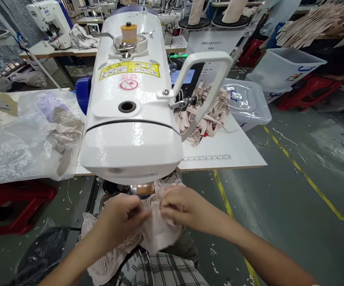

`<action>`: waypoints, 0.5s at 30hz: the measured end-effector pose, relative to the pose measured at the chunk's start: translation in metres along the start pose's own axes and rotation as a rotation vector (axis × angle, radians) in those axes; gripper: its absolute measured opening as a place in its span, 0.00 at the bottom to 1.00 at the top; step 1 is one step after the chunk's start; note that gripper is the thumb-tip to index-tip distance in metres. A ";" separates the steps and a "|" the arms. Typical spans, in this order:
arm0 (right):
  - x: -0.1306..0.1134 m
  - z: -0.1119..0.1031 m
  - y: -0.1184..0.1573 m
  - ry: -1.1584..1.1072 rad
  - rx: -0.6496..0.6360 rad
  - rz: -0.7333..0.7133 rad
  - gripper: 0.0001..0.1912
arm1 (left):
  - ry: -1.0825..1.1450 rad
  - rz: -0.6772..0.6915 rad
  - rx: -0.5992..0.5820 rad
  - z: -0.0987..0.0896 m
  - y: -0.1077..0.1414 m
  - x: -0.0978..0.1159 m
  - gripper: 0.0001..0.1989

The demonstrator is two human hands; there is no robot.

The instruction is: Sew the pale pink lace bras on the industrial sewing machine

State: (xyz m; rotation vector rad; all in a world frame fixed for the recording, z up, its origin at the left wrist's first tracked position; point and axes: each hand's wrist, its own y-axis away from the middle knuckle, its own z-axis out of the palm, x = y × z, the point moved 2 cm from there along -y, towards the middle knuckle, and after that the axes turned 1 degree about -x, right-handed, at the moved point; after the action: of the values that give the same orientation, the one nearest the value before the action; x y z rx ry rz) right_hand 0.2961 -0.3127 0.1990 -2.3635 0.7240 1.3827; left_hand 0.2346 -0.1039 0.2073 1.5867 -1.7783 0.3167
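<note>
A white sewing machine (130, 139) fills the middle of the view, its head right above my hands. Below its front, my left hand (124, 216) is closed, fingers pinched on the left edge of a pale pink piece of fabric (156, 234). On the other side, my right hand (180, 206) grips the same fabric, its fingers bent together. The fabric hangs between both hands over my lap and is slightly blurred. Pale lace fabric (106, 258) drapes below my left hand. The needle area is hidden behind the machine head.
Cut pale strips (207, 115) are heaped on the white table (234, 153) at right, near a printed ruler. A lidded clear bin (246, 99) stands beyond. A plastic bag (35, 135) lies on the left, above a red stool (14, 206). Yellow tape (302, 171) marks the floor.
</note>
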 end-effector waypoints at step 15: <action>0.033 -0.019 -0.050 -0.047 0.131 0.127 0.16 | -0.044 0.025 0.425 -0.032 -0.042 -0.045 0.23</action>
State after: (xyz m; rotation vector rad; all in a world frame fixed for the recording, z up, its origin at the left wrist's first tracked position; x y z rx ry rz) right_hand 0.3514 -0.2897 0.1800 -2.2104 0.9358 1.3911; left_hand 0.2845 -0.0588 0.1896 1.8713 -1.8504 0.7148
